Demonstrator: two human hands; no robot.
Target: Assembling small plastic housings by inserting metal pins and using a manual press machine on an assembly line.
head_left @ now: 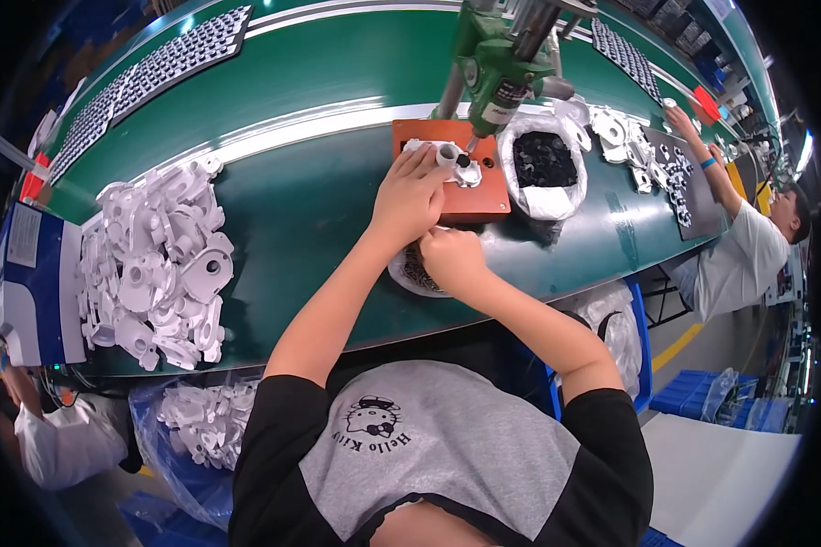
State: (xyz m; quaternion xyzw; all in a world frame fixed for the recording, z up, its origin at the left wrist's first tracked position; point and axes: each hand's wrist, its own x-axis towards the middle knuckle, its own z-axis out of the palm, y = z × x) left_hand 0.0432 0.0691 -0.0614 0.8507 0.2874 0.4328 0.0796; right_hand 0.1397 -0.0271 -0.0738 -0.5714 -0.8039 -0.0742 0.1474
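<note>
A white plastic part point(465, 173) with a round collar and a black piece in it lies on an orange fixture block point(479, 205). My left hand point(410, 196) holds this part against the block, its fingers laid over the part's left side. Just above the part is the tip of a green press-like machine point(497, 77). My right hand point(453, 260) is closed at the block's near edge, over a bag of small metal pieces point(414, 276). Whatever its fingers hold is hidden.
White plastic parts point(155, 264) are heaped at left, beside a blue-and-white machine point(36, 283). A white bag of black pieces point(545, 164) stands right of the block. Black trays point(169, 68) lie on the far green belt. Co-workers point(748, 237) are at both sides.
</note>
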